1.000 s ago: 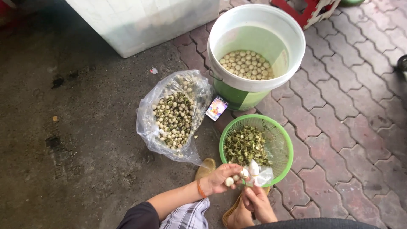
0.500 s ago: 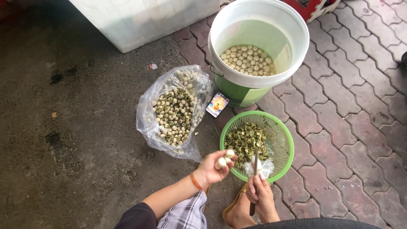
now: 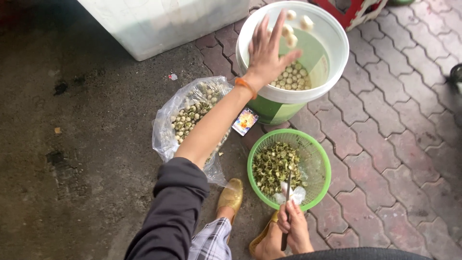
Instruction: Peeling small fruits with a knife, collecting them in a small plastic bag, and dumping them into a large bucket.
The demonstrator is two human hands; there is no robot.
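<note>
My left hand (image 3: pixel 267 53) is stretched out over the white bucket (image 3: pixel 332 72), fingers spread, and a few pale peeled seeds (image 3: pixel 294 26) are in the air just beyond the fingertips. More peeled seeds (image 3: pixel 291 77) lie in the bucket's bottom. My right hand (image 3: pixel 292 227) stays low by the near edge of the green basket (image 3: pixel 318 159), shut on a small knife (image 3: pixel 287 192) whose blade points up over the green husks (image 3: pixel 274 166). A clear plastic bag (image 3: pixel 166 127) of unpeeled seeds lies left of the basket, partly hidden by my forearm.
A large white box (image 3: pixel 163 21) stands at the back on the concrete. A small colourful card (image 3: pixel 245 121) lies by the bucket's foot. Part of a red crate (image 3: pixel 353 10) shows behind the bucket. My golden shoe (image 3: pixel 231 196) rests beside the bag. Brick paving lies to the right.
My left hand went from beside the basket, holding peeled seeds, up to the bucket and let them go. The right hand with the knife stayed by the basket.
</note>
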